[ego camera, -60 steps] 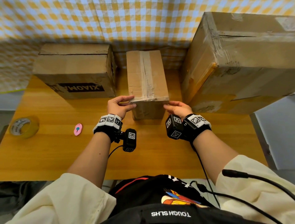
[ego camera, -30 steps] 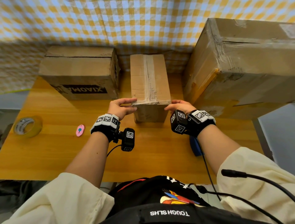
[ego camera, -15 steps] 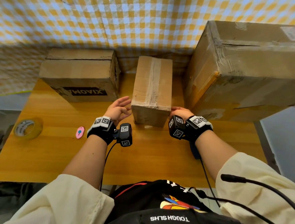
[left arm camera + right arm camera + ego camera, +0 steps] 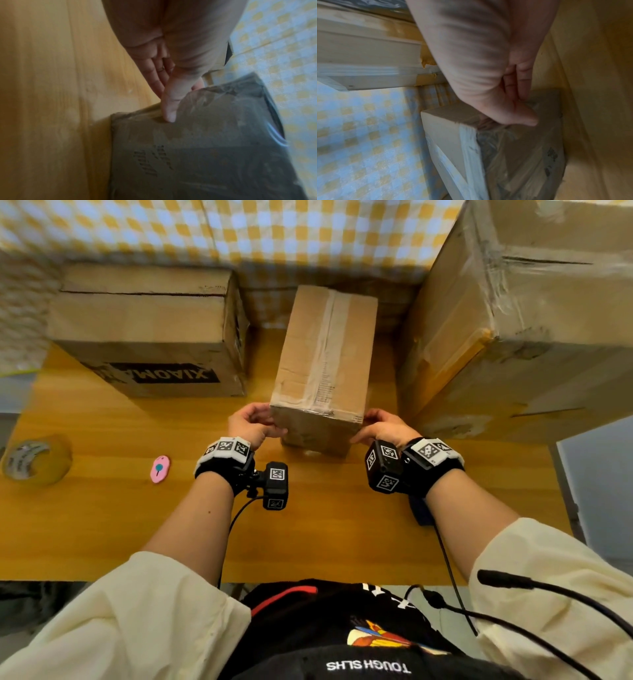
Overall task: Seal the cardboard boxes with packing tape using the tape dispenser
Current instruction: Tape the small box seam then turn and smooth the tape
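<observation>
Head view: my left hand (image 4: 251,424) and right hand (image 4: 383,426) clamp the narrow taped brown cardboard box (image 4: 323,364); I reckon a thumb-edge grip could let it slip, tilted, onto the wooden counter (image 4: 325,525).

Narrow box (image 4: 325,361) between left box (image 4: 147,337), right box (image 4: 520,330); tape roll (image 4: 36,455) far left.

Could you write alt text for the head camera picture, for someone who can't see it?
Two hands, left hand and right hand, hold the near end of a narrow cardboard box on a wooden table, between two bigger boxes.
</observation>
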